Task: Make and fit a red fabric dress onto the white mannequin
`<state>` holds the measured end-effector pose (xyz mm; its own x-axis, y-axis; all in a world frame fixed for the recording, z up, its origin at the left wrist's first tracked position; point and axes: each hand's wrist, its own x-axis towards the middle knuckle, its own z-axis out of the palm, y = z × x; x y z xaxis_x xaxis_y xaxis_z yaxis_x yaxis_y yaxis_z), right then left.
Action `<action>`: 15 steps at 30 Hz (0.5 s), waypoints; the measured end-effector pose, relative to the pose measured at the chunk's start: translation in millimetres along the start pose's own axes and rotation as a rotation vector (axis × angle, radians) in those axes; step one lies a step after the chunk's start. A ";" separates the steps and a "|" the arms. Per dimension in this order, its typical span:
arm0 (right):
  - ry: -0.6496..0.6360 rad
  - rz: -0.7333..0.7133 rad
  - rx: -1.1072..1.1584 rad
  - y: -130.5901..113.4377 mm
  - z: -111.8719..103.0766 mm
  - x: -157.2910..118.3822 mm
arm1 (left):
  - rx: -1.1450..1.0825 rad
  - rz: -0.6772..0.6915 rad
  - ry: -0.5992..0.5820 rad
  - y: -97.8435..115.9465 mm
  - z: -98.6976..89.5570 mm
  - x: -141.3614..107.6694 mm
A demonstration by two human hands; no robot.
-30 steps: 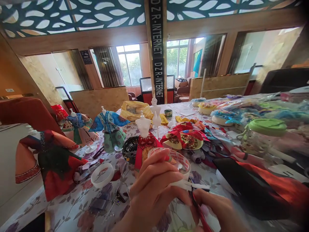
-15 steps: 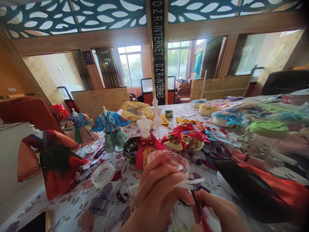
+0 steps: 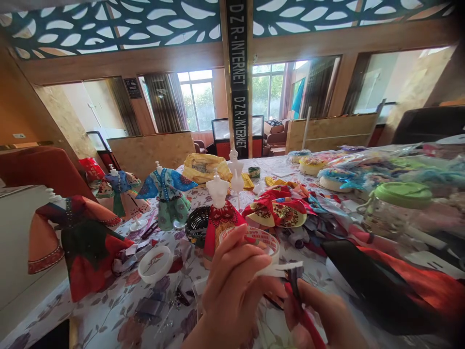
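Note:
My left hand (image 3: 236, 286) is closed, its thumb and forefinger pinching a white strip of tape (image 3: 281, 268). A wide tape roll with red print (image 3: 271, 242) sits just behind its fingers and is partly hidden by them. In my right hand (image 3: 327, 310) are red-handled scissors (image 3: 308, 325); their dark blades are close to the strip's free end. Directly beyond the left hand stands a white mannequin (image 3: 217, 190) in a red and gold dress (image 3: 223, 223). A bare white mannequin (image 3: 237, 174) is behind it.
Dressed dolls (image 3: 83, 237) stand along the left. Near them lie a white ring (image 3: 156, 264) and a black basket (image 3: 198, 225). Red and patterned fabric (image 3: 279, 208) is heaped at centre right. A green-lidded jar (image 3: 403, 208) and a black flat item (image 3: 374, 286) are at right.
The scissors have turned, showing their blades broader beside the strip. My left hand, the strip and the tape roll have shifted slightly left.

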<state>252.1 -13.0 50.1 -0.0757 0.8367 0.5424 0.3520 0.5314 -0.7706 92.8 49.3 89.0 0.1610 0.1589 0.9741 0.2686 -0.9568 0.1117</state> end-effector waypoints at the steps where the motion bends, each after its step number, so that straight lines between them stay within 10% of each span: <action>1: 0.024 0.036 0.084 0.6 0.6 1.4 | 0.003 0.005 0.005 0.0 -0.3 1.0; 7: 0.427 0.171 0.483 20.2 -3.0 2.5 | -0.030 -0.007 -0.062 -0.2 0.9 6.8; 15: 0.516 0.425 0.400 0.4 -14.6 15.3 | -0.195 -0.058 -0.101 0.0 15.4 10.4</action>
<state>264.8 -2.0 62.9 0.4690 0.8637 0.1847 -0.1171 0.2681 -0.9562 109.1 54.7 96.1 0.2471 0.2293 0.9415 0.0931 -0.9727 0.2124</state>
